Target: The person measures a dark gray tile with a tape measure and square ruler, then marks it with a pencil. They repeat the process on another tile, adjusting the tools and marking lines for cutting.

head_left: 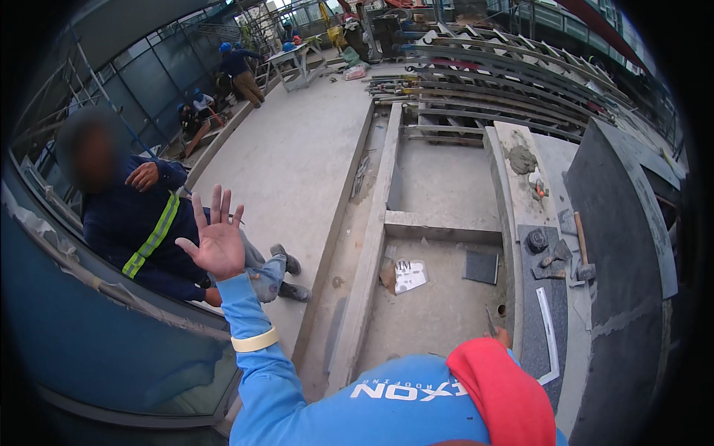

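Observation:
My left hand [216, 245] is raised at the left with the palm facing me, fingers spread and nothing in it. A cream ring like a roll of tape [255, 340] circles my blue left sleeve. Low at the right, my right hand [503, 337] is closed around a narrow grey tool [491, 321] whose kind I cannot make out. A red cloth [502, 386] over my blue shirt hides most of the right arm. Beyond that hand, a white printed sheet [410, 276] and a dark square tile [480, 267] lie inside a concrete-edged bay.
A person in dark blue [141, 223] sits close on the left. Along the right ledge lie a mallet [584, 249], a black round object [536, 240], a white metal square [549, 334] and a mortar heap [522, 159]. Stacked ladders [513, 82] and other workers are farther back.

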Tool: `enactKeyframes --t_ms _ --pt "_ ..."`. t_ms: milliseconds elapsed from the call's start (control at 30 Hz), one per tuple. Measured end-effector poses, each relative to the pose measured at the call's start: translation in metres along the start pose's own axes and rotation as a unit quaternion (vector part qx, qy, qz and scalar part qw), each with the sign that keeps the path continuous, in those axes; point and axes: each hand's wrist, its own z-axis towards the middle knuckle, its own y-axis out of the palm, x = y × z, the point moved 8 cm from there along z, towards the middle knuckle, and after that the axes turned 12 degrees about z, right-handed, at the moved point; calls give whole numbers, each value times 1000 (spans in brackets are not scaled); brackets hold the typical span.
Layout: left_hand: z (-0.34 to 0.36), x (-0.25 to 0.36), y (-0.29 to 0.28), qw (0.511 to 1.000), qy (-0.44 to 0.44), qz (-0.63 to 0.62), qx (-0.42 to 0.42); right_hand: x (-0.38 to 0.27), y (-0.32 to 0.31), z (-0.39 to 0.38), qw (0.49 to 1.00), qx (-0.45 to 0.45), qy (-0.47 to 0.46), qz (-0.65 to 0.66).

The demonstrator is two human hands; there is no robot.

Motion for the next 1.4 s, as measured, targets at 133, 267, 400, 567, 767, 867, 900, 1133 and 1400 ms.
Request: enactKeyframes --t_ms 133,267,400,567,767,867,900,1133,1400 --pt "1 -5 -15 994 3 57 96 -7 10 -1 991 -87 19 98" --pt "-7 1 -23 980 58 129 140 -37 -2 -12 998 -63 5 -19" --pt "-6 -2 -12 972 87 186 112 -43 4 -21 999 -36 -2 13" --pt "-8 -8 -9 977 69 174 103 -35 7 -17 998 19 -39 37" --pt "-12 -10 -7 977 44 189 86 -37 14 -15 999 -24 -1 21" --pt "-13 -4 -2 976 53 200 72 -32 24 -18 998 -60 13 9" --pt "-13 -2 -1 975 53 202 72 -29 26 -18 998 -61 11 2" --pt "-19 19 -6 954 66 266 121 -20 39 -4 998 -35 -54 4" --pt "-45 60 -39 782 101 526 319 -12 62 29 987 -147 8 63"
